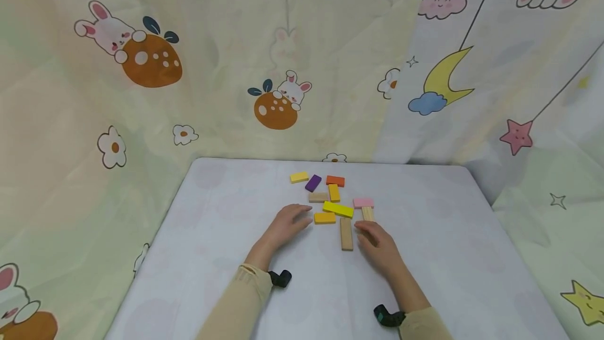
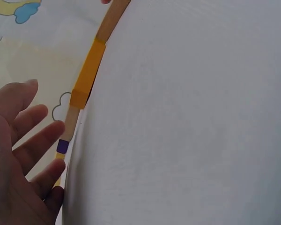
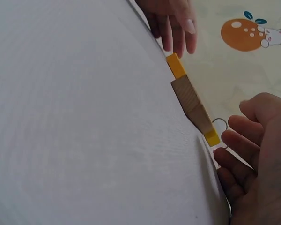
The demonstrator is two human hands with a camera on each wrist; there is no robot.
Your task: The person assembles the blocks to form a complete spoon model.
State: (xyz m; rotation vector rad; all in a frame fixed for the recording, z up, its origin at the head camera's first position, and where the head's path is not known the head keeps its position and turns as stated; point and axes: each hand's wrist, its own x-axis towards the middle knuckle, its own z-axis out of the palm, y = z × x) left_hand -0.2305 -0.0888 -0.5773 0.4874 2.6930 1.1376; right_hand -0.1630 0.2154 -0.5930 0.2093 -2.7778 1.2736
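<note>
Several flat wooden blocks lie loosely grouped between the two hands on the table. My left hand (image 1: pixel 288 223) rests at the left of the group, fingers spread and relaxed, its fingertips near an orange-yellow block (image 1: pixel 324 218). On the other side, my right hand (image 1: pixel 379 248) has its fingers loosely bent beside a plain wood block (image 1: pixel 346 234) and below a second plain block (image 1: pixel 367 213) topped by a pink block (image 1: pixel 363 203). A bright yellow block (image 1: pixel 337 209) lies slanted between them. Neither palm holds anything in the left wrist or right wrist view.
Farther back lie a purple block (image 1: pixel 313 183), a red-orange block (image 1: pixel 335 180), a pale yellow block (image 1: pixel 299 177), another plain block (image 1: pixel 318 197) and an upright-lying amber block (image 1: pixel 334 193). The white table (image 1: pixel 226 198) ends at a printed cloth backdrop (image 1: pixel 212 93).
</note>
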